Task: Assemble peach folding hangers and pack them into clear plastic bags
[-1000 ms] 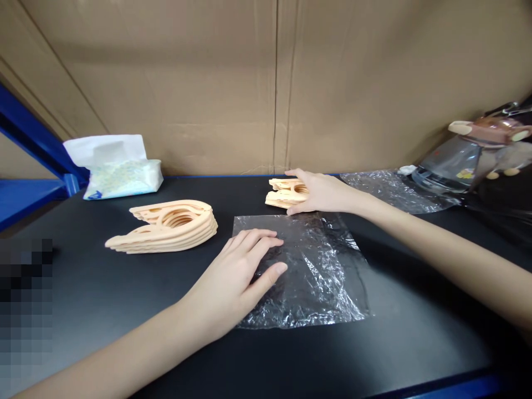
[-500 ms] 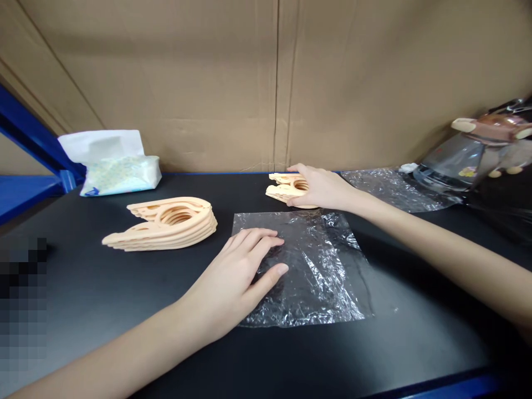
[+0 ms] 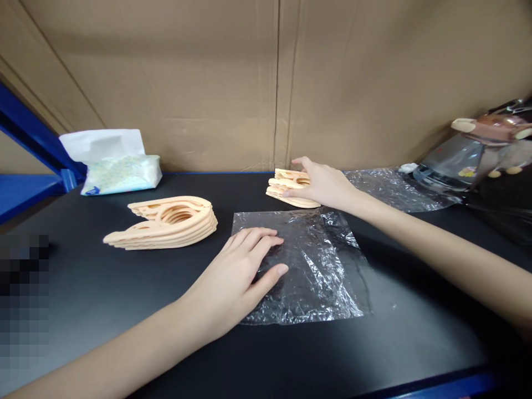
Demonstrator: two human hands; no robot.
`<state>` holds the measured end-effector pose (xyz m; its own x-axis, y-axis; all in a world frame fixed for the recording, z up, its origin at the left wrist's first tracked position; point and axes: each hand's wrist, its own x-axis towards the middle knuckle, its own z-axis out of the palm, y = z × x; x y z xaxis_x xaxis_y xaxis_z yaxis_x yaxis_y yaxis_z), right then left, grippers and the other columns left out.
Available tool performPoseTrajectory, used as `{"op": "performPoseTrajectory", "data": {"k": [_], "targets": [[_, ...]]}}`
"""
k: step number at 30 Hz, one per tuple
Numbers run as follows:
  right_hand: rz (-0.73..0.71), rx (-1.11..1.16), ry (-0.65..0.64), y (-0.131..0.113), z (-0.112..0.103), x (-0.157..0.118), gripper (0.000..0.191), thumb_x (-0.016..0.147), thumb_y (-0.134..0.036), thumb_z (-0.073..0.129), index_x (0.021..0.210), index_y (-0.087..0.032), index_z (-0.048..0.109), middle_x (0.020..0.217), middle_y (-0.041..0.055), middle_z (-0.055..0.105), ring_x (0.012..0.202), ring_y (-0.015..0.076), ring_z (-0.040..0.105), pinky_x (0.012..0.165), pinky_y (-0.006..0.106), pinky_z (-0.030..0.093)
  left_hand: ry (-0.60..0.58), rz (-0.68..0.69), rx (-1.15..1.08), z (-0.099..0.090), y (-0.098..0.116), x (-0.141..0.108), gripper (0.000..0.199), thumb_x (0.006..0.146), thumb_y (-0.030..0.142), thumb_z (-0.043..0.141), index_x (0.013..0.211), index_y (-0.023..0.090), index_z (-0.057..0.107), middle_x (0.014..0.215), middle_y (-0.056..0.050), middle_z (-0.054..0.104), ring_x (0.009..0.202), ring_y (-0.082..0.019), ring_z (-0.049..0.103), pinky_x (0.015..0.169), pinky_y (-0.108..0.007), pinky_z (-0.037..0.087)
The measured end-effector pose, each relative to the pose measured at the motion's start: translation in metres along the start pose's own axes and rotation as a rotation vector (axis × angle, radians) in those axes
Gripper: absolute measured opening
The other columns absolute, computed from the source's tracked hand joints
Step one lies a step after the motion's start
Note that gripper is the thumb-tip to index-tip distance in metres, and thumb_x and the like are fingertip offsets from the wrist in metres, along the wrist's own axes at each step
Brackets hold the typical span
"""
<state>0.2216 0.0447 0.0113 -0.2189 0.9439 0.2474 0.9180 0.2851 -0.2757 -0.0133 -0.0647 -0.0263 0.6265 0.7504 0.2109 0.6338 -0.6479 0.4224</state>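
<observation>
Bag (image 3: 310, 266) lies flat mid-frame, empty left hand (image 3: 239, 269) spread over it; right hand (image 3: 326, 184) half-curled around upper-centre beige pieces (image 3: 278, 182), grip unclear; middle-left stack (image 3: 170, 235) untouched, both outside bag

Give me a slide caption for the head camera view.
Left hand over clear plastic film, right hand at the farther stack of peach-colored pieces.
</observation>
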Motion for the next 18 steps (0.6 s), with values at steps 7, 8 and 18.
{"op": "performPoseTrajectory", "data": {"k": [7, 8, 18], "targets": [[-0.056, -0.021, 0.015, -0.0013, 0.0006, -0.0023, 0.079, 0.078, -0.065, 0.065, 0.137, -0.015, 0.049, 0.131, 0.0155, 0.063, 0.118, 0.0373, 0.059, 0.095, 0.050, 0.047, 0.010, -0.015, 0.000, -0.0009, -0.0007, 0.0021, 0.037, 0.101, 0.045, 0.043, 0.130, 0.024, 0.054, 0.139, -0.006, 0.053, 0.131, -0.025, 0.045, 0.111, -0.046, 0.039], [-0.062, -0.019, 0.019, -0.0011, 0.0008, -0.0021, 0.078, 0.078, -0.064, 0.065, 0.137, -0.015, 0.049, 0.131, 0.0155, 0.063, 0.118, 0.0371, 0.059, 0.095, 0.050, 0.047, 0.011, -0.016, 0.000, -0.0014, -0.0006, 0.0026, 0.037, 0.101, 0.045, 0.044, 0.130, 0.024, 0.053, 0.139, -0.007, 0.053, 0.131, -0.025, 0.045, 0.111, -0.046, 0.039], [-0.114, 0.034, 0.095, 0.0005, 0.0011, 0.0003, 0.075, 0.075, -0.060, 0.071, 0.132, -0.016, 0.052, 0.133, 0.0152, 0.062, 0.121, 0.0349, 0.057, 0.100, 0.050, 0.044, 0.010, -0.007, 0.005, -0.0065, 0.0000, 0.0021, 0.035, 0.101, 0.043, 0.043, 0.129, 0.023, 0.054, 0.139, -0.009, 0.053, 0.132, -0.026, 0.045, 0.111, -0.049, 0.039]]}}
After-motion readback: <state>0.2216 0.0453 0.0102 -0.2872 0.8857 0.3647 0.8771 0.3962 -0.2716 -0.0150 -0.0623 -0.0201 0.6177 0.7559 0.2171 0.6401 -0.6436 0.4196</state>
